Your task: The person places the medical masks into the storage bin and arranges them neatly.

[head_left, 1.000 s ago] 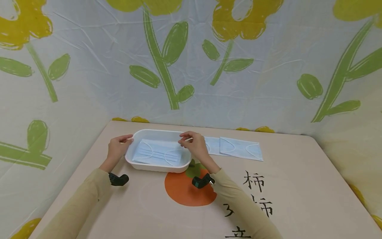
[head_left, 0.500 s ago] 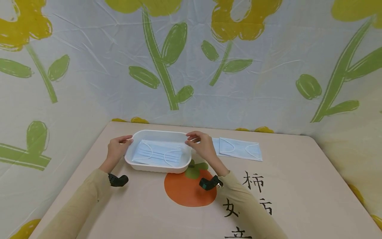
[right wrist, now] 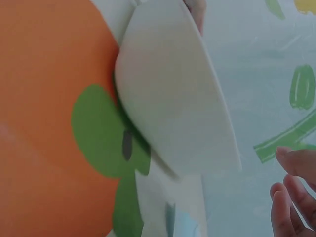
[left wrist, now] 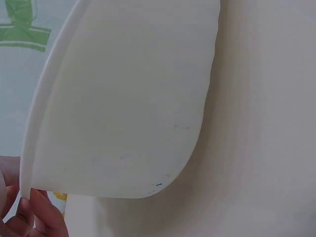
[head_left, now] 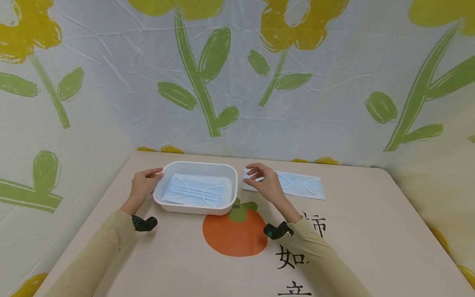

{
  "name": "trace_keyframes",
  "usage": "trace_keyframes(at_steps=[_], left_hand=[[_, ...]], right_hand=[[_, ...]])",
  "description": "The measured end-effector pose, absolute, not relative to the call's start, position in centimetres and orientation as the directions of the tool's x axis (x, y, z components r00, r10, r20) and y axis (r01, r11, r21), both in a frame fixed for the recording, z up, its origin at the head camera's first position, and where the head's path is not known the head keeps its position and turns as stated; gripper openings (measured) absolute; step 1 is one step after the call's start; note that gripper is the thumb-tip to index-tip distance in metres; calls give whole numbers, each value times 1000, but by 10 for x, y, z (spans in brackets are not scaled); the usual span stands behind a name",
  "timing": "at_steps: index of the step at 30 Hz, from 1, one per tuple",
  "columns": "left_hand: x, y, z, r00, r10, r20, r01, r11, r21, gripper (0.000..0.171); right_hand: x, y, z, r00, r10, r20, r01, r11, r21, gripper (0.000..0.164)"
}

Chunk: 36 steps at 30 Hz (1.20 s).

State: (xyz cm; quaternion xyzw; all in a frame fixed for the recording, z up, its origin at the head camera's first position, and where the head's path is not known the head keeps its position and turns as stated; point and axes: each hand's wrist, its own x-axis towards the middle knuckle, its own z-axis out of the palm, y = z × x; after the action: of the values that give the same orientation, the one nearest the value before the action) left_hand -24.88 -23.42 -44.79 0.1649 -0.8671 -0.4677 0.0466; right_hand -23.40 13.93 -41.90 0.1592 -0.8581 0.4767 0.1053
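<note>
A white plastic tray (head_left: 193, 209) stands at the left of the table, holding pale blue face masks; the top mask (head_left: 194, 193) lies flat with its ear loops showing. My left hand (head_left: 142, 187) pinches the tray's left rim; in the left wrist view its fingers (left wrist: 47, 215) grip the rim's edge. To the right of the tray, my right hand (head_left: 269, 185) hovers over a mask (head_left: 247, 186), partly covering it, its thumb and fingers apart and holding nothing. Another mask (head_left: 306, 185) overlaps it on the right. The right wrist view shows the tray's outer side (right wrist: 168, 89) beside the hand.
The pale table cover (head_left: 363, 231) bears a printed orange persimmon (head_left: 235, 235) and black characters (head_left: 293, 258). Behind and at the sides hangs a flower-printed cloth (head_left: 334, 103). A dark device (head_left: 144, 223) is strapped to each wrist.
My right hand has moved right, from above the tray's right end, past its rim, to over the masks on the table. The left hand has stayed at the tray's left rim.
</note>
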Motion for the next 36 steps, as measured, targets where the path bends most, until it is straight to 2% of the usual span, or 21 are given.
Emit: trace_keyframes(at_steps=[16,28,36], left_hand=[[-246,-233,-444,-944,-320,-76,-242,517,821,38],[-247,-235,-445,-938,-339,-70,-249,519,818,38],[-256,-240,-457,-944,-325,-58,-232,528,817,39]], right_hand=[[-221,189,-429,-940,-180,289,-339,559,-757,44],[-223,223,-441,-960,-198,197,-278,625,-730,48],[-227,250,-440,-976,-151,158,-218,638,-738,51]])
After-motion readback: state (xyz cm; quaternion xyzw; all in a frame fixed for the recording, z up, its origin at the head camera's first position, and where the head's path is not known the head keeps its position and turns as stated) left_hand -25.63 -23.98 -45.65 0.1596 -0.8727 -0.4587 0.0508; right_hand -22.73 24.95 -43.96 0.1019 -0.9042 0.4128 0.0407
